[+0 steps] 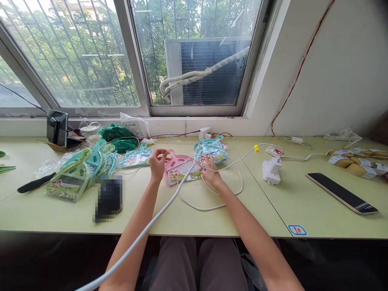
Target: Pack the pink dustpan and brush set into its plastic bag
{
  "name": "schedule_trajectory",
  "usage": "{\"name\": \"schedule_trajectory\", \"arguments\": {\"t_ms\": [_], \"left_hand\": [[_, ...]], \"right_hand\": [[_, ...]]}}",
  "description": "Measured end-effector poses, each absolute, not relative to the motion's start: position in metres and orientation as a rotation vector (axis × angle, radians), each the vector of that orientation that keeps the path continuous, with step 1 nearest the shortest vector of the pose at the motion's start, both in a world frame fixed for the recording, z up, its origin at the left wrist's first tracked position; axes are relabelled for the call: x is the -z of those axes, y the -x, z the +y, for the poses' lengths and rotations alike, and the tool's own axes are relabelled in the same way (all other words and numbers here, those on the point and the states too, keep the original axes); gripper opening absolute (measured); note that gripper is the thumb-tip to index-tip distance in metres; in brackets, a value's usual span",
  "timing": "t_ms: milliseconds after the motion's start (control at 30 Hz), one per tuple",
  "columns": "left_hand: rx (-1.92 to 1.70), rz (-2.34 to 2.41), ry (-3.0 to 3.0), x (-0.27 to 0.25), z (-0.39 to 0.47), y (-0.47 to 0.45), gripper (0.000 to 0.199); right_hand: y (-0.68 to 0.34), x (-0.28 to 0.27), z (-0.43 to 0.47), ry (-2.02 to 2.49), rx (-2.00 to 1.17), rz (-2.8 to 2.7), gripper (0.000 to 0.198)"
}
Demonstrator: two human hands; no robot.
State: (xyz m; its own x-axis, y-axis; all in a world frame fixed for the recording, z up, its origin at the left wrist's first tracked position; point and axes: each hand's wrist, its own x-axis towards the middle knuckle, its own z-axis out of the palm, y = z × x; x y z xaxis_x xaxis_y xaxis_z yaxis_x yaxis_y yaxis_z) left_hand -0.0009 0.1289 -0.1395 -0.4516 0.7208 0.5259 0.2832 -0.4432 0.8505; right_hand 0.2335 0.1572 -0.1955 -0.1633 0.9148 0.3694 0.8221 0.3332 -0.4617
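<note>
Tabletop: pink dustpan set (181, 169) between hands.

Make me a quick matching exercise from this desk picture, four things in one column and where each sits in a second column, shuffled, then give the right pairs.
Things:
1. pink dustpan set
2. black tablet
3. green cloth
4. white charger

Places:
A. by the window ledge, behind the teal sets
B. between the left hand and right hand
C. far right of the desk, lying flat
D. just right of the desk seam, cable attached

Pairs: 1-B, 2-C, 3-A, 4-D
</note>
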Motion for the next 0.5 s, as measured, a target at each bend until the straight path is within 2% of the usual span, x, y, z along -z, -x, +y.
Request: {"name": "schedule_trajectory", "arguments": {"t_ms": [100,267,400,500], "left_hand": [[-2.269,1.565,-1.311,0.138,0.128,0.009,0.014],[-2.56,1.585,-1.221,0.14,0.127,0.017,0.011],[-2.674,1.512,-1.186,0.138,0.125,0.018,0.012],[-2.661,1.491,-1.047,0.141,0.129,0.025,0.013]], "right_hand": [[-0.236,0.185,0.149,1.566,0.044,-2.018,0.066],[-0.224,0.175,0.134,1.282,0.303,-2.217,0.062],[-0.218,0.192,0.15,1.341,0.302,-2.266,0.057],[-0.227,0.2,0.168,1.407,0.18,-2.21,0.039]]}}
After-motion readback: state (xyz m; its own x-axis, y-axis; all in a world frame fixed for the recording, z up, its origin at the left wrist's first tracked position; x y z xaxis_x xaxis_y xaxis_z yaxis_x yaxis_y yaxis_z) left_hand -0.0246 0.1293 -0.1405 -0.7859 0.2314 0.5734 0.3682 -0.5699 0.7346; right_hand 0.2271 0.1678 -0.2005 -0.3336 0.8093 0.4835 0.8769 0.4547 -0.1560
